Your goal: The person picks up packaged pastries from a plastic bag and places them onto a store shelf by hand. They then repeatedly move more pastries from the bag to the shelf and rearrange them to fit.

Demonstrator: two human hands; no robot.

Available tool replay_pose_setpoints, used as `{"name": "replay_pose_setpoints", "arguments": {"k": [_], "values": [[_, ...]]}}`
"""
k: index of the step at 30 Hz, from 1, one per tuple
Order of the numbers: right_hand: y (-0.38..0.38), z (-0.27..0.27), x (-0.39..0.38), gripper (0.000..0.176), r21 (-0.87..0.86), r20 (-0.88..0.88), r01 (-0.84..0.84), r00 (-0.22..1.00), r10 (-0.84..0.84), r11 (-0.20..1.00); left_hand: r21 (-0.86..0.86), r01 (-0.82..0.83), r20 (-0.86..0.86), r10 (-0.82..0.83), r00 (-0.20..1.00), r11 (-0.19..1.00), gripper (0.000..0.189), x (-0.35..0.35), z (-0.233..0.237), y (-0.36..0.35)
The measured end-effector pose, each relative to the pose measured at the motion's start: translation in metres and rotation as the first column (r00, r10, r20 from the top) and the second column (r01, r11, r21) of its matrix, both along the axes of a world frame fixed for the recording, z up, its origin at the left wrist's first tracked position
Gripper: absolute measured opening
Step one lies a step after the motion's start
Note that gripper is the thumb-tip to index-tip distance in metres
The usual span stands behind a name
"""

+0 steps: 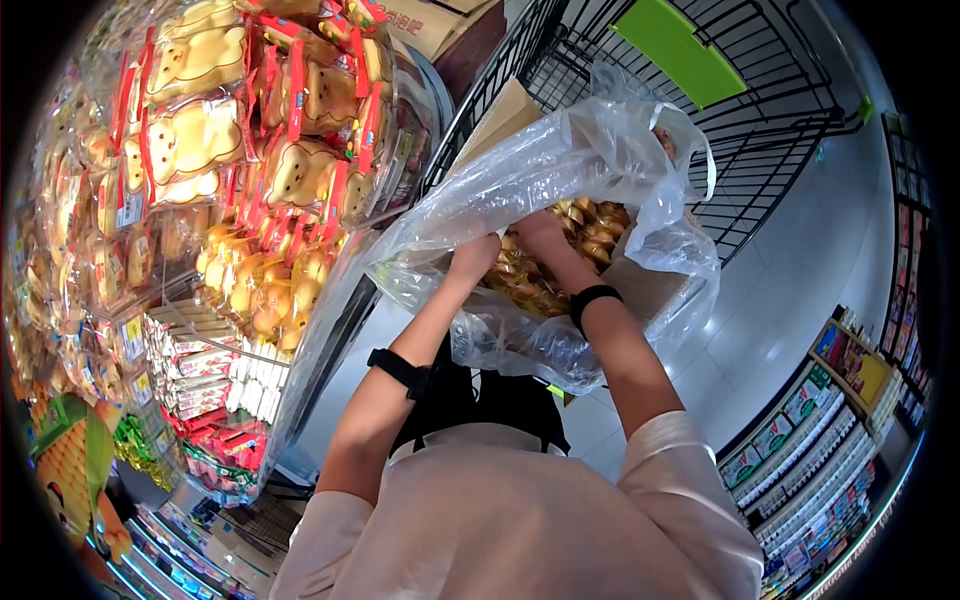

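"Where are the little golden packs (pixel 525 288)?"

"Down in the cardboard box (pixel 632 285), at the near end of the cart (pixel 680 55). A big clear bag (pixel 590 150) goes over its sides, maybe to keep the packs clean."

"Why is the bag's top so wide?"

"I think that's so both hands fit in. The left hand (pixel 480 252) and the right hand (pixel 541 234) are close together, right by the packs."

"Are they holding any?"

"I can't tell. The fingers are hidden, so I can't say if either hand is open or closed."

"And the bear-face packs (pixel 195 135)?"

"They're piled up to the left, near the box. Maybe it's close so nobody reaches far."
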State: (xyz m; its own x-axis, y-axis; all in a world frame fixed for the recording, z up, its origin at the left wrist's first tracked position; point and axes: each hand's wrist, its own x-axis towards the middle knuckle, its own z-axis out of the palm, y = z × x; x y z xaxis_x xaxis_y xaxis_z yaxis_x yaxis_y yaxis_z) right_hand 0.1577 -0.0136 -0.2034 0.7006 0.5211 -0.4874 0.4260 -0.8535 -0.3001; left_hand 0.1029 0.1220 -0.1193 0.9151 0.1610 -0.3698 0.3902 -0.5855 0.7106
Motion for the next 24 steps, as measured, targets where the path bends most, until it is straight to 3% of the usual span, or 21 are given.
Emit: {"name": "replay_pose_setpoints", "arguments": {"k": [1, 4, 7, 9, 11, 14, 16, 17, 18, 19, 20, 21, 22, 23, 24], "values": [[0.001, -0.018, -0.006, 0.043, -0.014, 0.124, -0.079, 0.989, 0.08, 0.997, -0.021, -0.022, 0.015, 0.022, 1.0, 1.0, 0.026, 0.001, 0.001, -0.001], [0.006, 0.0, 0.004, 0.043, -0.013, -0.089, -0.062, 0.994, 0.06, 0.998, -0.058, -0.064, 0.015, 0.065, 0.998, 0.996, 0.027, -0.002, 0.005, -0.002], [0.005, 0.051, 0.007, 0.041, -0.142, -0.18, 0.13, 0.971, -0.154, 0.981, -0.062, -0.028, -0.072, 0.024, 0.997, 0.998, 0.028, 0.0, 0.007, -0.001], [-0.01, 0.081, 0.006, 0.059, -0.164, -0.25, 0.235, 0.93, -0.271, 0.958, -0.084, 0.004, -0.151, -0.017, 0.988, 0.996, 0.033, 0.001, 0.022, -0.006], [-0.032, 0.125, 0.0, 0.074, -0.113, -0.264, 0.31, 0.907, -0.329, 0.944, -0.288, 0.073, -0.021, -0.082, 0.996, 0.955, 0.047, -0.001, 0.038, -0.012], [-0.093, 0.106, -0.027, 0.072, 0.079, -0.551, 0.727, 0.602, -0.578, 0.682, -0.423, 0.344, 0.241, -0.262, 0.934, 0.838, 0.077, -0.009, 0.074, -0.024], [-0.102, 0.168, -0.042, 0.073, 0.144, -0.726, 0.841, 0.448, -0.522, 0.522, -0.336, 0.517, 0.251, -0.455, 0.855, 0.787, 0.083, -0.021, 0.117, -0.034], [-0.099, 0.199, -0.051, 0.065, 0.235, -0.778, 0.868, 0.438, -0.451, 0.437, -0.26, 0.556, 0.322, -0.472, 0.82, 0.789, 0.083, -0.028, 0.134, -0.039], [-0.085, 0.248, -0.057, 0.056, 0.206, -0.824, 0.908, 0.362, -0.436, 0.364, -0.177, 0.582, 0.385, -0.488, 0.783, 0.794, 0.083, -0.037, 0.15, -0.041], [-0.082, 0.273, -0.061, 0.053, 0.135, -0.825, 0.886, 0.348, -0.445, 0.443, -0.088, 0.594, 0.438, -0.505, 0.744, 0.8, 0.083, -0.043, 0.166, -0.039], [-0.071, 0.3, -0.065, 0.049, 0.135, -0.827, 0.891, 0.343, -0.446, 0.434, -0.137, 0.572, 0.434, -0.47, 0.769, 0.809, 0.084, -0.046, 0.185, -0.033], [-0.057, 0.324, -0.069, 0.049, 0.197, -0.866, 0.925, 0.32, -0.385, 0.325, -0.181, 0.543, 0.427, -0.432, 0.794, 0.82, 0.084, -0.048, 0.204, -0.023], [-0.05, 0.338, -0.068, 0.05, 0.173, -0.917, 0.934, 0.268, -0.295, 0.312, -0.195, 0.513, 0.41, -0.406, 0.817, 0.836, 0.087, -0.052, 0.216, -0.012], [-0.046, 0.349, -0.067, 0.051, 0.141, -0.957, 0.942, 0.209, -0.203, 0.306, -0.231, 0.483, 0.497, -0.324, 0.805, 0.845, 0.087, -0.057, 0.219, 0.002], [-0.039, 0.357, -0.064, 0.053, 0.19, -0.97, 0.921, 0.229, -0.079, 0.339, -0.343, 0.457, 0.514, -0.243, 0.823, 0.821, 0.082, -0.059, 0.229, 0.02]]}}
